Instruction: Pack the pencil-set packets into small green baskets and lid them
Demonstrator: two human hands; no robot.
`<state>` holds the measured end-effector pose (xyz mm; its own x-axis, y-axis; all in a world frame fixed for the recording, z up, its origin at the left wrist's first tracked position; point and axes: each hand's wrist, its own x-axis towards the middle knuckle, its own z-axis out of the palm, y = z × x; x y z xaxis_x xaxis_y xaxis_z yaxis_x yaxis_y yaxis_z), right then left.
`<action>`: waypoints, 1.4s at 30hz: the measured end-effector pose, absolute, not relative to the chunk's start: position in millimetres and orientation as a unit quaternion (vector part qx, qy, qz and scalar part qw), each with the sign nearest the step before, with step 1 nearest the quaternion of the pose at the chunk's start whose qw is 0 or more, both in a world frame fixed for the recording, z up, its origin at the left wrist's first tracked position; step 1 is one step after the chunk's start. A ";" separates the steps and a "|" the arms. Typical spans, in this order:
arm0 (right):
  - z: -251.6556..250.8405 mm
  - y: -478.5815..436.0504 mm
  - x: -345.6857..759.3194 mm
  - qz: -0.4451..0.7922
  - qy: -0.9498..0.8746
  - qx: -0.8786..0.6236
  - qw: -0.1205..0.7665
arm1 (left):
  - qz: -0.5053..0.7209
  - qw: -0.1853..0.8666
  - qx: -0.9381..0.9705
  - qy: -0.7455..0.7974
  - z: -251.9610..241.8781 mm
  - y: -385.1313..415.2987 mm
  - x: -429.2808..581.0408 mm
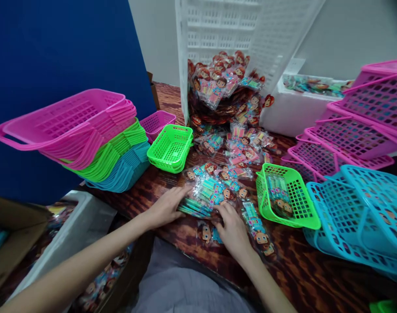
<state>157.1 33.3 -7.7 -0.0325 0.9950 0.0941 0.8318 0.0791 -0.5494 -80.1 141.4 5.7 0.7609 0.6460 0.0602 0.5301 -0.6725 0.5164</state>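
Observation:
My left hand (167,204) and my right hand (232,230) press from both sides on a small stack of clear toy packets (203,195) with cartoon heads, lying on the dark wooden table (302,269). Both hands have curled fingers gripping the stack's edges. One loose packet (206,233) lies between my wrists, another (258,230) just right of my right hand. A green basket (285,195) tilted on its side to the right holds some packets.
A big heap of packets (227,91) spills from a white crate (218,30) behind. An empty green basket (170,148), stacked pink, green and blue baskets (87,139) on the left, pink baskets (355,130) and blue baskets (358,217) on the right.

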 end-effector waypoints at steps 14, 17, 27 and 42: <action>-21.4 26.2 155.1 0.412 -0.553 -0.588 0.422 | 0.268 0.344 0.807 0.398 -42.6 94.3 -90.2; -16.8 24.2 154.1 0.388 -0.587 -0.597 0.387 | 0.272 0.342 0.808 0.396 -40.5 98.6 -87.9; 12.3 10.8 157.5 0.354 -0.696 -0.591 0.202 | 0.206 0.351 0.827 0.387 -25.1 84.5 -93.3; 8.5 17.8 116.4 0.035 -0.836 -0.546 0.048 | 0.284 0.357 0.774 0.439 -51.9 45.9 -87.0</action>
<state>116.4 17.8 8.5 -0.3990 0.9159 0.0427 0.9092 0.4013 -0.1107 -87.0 45.9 -51.9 0.4539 0.8820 0.1265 0.4775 -0.3606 0.8012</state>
